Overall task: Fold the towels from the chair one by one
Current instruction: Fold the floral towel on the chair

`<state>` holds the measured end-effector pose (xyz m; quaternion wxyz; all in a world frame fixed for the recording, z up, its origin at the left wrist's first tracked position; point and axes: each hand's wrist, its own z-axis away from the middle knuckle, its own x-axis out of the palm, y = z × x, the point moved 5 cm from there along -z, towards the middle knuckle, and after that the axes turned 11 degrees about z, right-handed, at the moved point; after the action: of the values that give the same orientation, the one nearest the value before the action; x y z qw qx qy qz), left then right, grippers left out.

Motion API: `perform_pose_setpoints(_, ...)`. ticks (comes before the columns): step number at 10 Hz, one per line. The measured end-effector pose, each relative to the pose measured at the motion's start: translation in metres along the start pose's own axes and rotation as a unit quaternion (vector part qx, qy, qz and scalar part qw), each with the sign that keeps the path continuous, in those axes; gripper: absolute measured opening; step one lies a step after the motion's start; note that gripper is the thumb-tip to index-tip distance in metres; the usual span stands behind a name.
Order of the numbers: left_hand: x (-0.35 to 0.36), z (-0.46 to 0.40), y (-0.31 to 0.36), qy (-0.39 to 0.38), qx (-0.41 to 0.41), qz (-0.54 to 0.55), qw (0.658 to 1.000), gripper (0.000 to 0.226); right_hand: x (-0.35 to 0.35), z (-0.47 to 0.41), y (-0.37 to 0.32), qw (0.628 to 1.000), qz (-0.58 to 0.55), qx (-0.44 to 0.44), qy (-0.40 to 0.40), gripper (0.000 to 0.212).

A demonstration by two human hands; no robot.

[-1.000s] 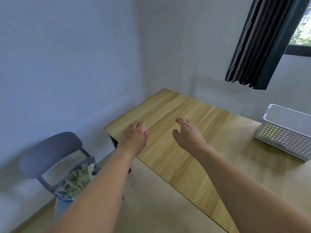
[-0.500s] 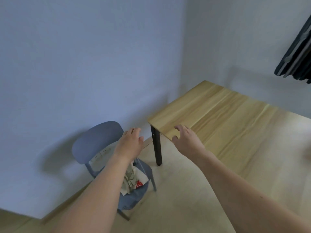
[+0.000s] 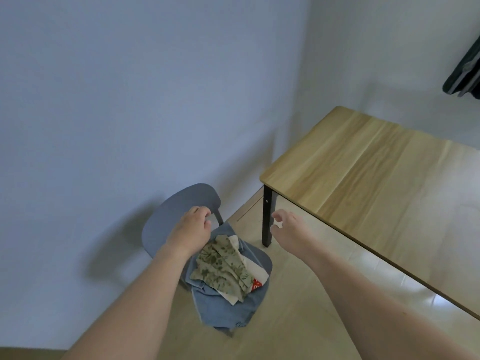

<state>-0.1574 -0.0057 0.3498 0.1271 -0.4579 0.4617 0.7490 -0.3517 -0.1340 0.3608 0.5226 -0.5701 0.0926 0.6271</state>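
Note:
A grey-blue chair stands by the wall, left of the table. On its seat lies a pile of towels: a green leaf-patterned towel on top, a cream one with a red patch under it, and a blue one hanging over the seat's front edge. My left hand hovers over the back of the seat with loosely curled fingers and holds nothing. Right of the pile, my right hand is in the air, fingers relaxed and empty.
A light wooden table with black legs stands to the right of the chair. The floor is pale wood. A dark curtain hangs at the far right. Plain walls close in the corner.
The view has swung left and down from the table to the chair. Both hands have moved from over the table edge to above the chair and its towel pile.

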Motion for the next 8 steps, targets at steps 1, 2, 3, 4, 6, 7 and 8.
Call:
perform_pose_setpoints(1,0.006,-0.015,-0.045,-0.024,-0.02,0.018,0.999,0.03,0.036,-0.027,-0.016,1.0,-0.008,0.016,-0.025,0.046)
perform_pose_setpoints(2,0.022,-0.04,-0.1,-0.051,-0.059,0.047,0.996,0.024,0.081,-0.065,-0.032,0.998,0.012,0.03,-0.045,0.045)
perform_pose_setpoints(3,0.051,-0.075,-0.161,-0.053,-0.088,0.069,0.992,0.016,0.134,-0.118,-0.043,0.997,0.029,0.038,-0.063,0.045)
perform_pose_setpoints(4,0.105,-0.109,-0.225,-0.075,-0.105,0.081,0.988,0.021,0.205,-0.187,-0.046,0.994,0.055,0.046,-0.085,0.038)
perform_pose_setpoints(6,0.227,-0.162,-0.333,-0.075,-0.126,0.08,0.986,0.022,0.343,-0.304,-0.017,0.982,0.173,0.028,-0.063,0.019)
perform_pose_setpoints(7,0.278,-0.182,-0.375,-0.059,-0.121,0.062,0.989,0.017,0.434,-0.395,0.061,0.945,0.275,0.135,-0.111,0.02)
perform_pose_setpoints(8,0.312,-0.193,-0.395,-0.026,-0.078,0.032,0.996,0.019,0.446,-0.384,0.034,0.948,0.316,0.008,-0.017,0.036)
